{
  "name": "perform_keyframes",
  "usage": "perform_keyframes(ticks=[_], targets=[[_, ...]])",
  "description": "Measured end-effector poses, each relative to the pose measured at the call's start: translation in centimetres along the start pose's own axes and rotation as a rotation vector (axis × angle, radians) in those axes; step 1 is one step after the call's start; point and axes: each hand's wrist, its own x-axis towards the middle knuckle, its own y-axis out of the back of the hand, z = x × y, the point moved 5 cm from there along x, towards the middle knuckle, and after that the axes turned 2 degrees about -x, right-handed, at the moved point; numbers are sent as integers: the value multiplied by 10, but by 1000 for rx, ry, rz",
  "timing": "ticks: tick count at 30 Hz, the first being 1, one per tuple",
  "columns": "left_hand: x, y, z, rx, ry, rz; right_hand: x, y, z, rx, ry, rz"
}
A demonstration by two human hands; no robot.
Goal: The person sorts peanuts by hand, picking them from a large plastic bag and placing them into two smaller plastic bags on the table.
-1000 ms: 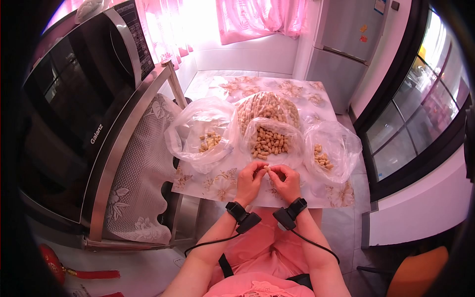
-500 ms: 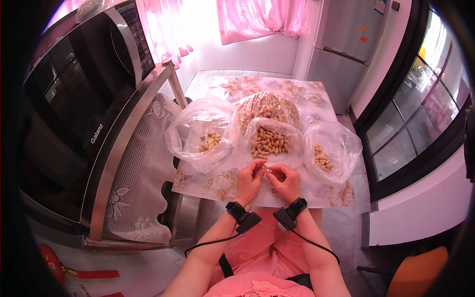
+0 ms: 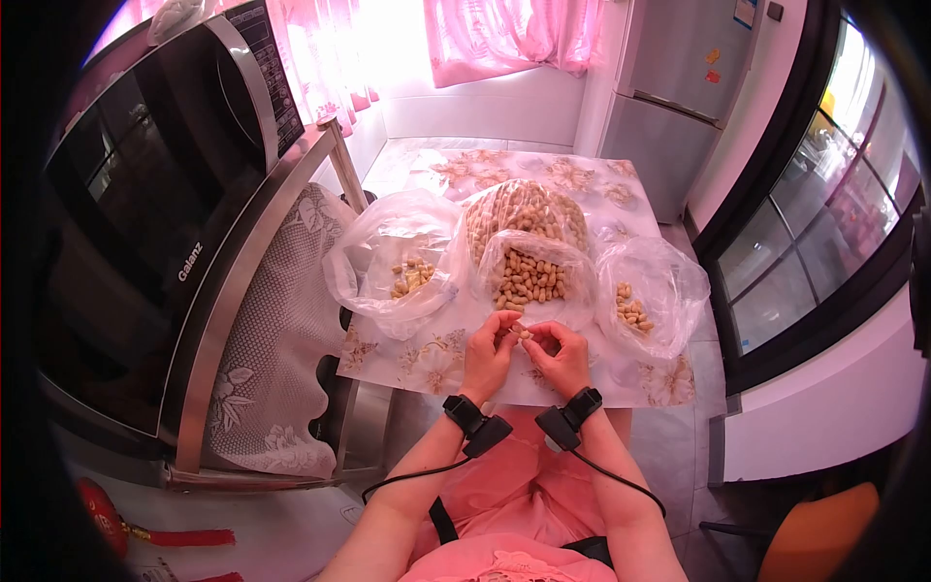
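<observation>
Above the near edge of the flowered table, my left hand (image 3: pixel 489 351) and my right hand (image 3: pixel 560 353) meet, fingertips pinched together. Between them is a small peanut (image 3: pixel 525 335), partly covered by the fingers; whether its shell is cracked is too small to tell. Just beyond my hands, a large clear bag (image 3: pixel 485 218) lies with its mouth toward me, full of unshelled peanuts (image 3: pixel 529 278). On the left, an open plastic bag (image 3: pixel 361 262) holds pale shell-like pieces (image 3: pixel 411 276). Another open bag (image 3: pixel 674 281), on the right, contains a small heap of peanuts (image 3: pixel 632 308).
A flower-patterned cloth covers the table (image 3: pixel 436 367). To the left, a microwave (image 3: pixel 145 223) sits on a metal rack with a lace cloth (image 3: pixel 276 339). Behind stands a grey fridge (image 3: pixel 669 116); at the right are a dark-framed glass door (image 3: pixel 805 223) and an orange chair (image 3: pixel 819 533).
My fingers have shifted very slightly around the peanut, and a little more of it shows. The bags and their contents have stayed in place.
</observation>
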Motion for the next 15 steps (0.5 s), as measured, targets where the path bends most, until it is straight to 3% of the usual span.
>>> perform_keyframes(ticks=[15], targets=[[0,-1,-4,-18,10,-2,0,1,0,-18,5,5]])
